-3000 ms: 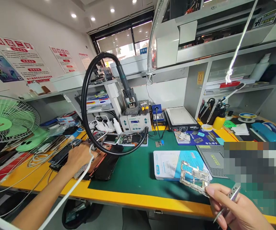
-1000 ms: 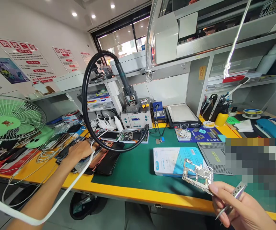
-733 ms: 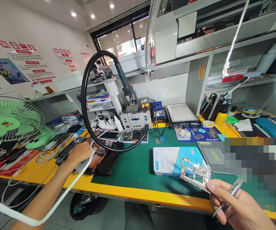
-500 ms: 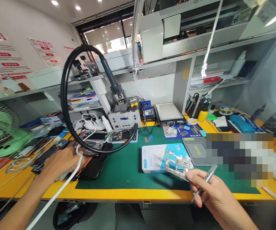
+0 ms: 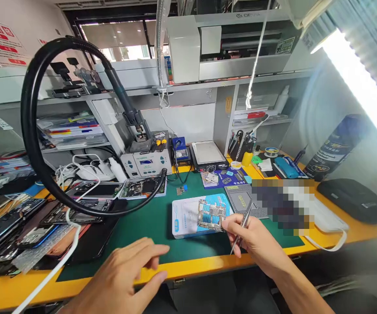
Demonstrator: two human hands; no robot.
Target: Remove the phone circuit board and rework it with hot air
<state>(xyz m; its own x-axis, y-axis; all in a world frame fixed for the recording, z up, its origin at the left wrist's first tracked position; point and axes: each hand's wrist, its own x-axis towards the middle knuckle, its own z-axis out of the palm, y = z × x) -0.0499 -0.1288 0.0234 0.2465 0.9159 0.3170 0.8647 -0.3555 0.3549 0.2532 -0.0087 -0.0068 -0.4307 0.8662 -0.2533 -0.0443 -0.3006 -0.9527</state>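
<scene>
In my right hand (image 5: pixel 249 237) is a phone logic board (image 5: pixel 212 214), pinched by one corner between thumb and fingers. Metal tweezers (image 5: pixel 246 216) are also tucked in that hand, slanting down to the left. The board is held over a white and blue flat box (image 5: pixel 185 218) on the green mat (image 5: pixel 155 231). My left hand (image 5: pixel 132 270) is in the air above the front edge of the bench, its thumb and fingers apart and nothing in them.
Phones and phone parts (image 5: pixel 8 226) crowd the left side. A black hose (image 5: pixel 31 144) from the hot-air station (image 5: pixel 147 162) loops over the mat, and a white cable (image 5: pixel 73 231) crosses the left front. A perforated grey plate (image 5: pixel 240 200) and a black case (image 5: pixel 354 200) lie right.
My left hand has come away from the phones on the left and moved right, toward the front middle. My right hand keeps the board and tweezers; the view has turned right.
</scene>
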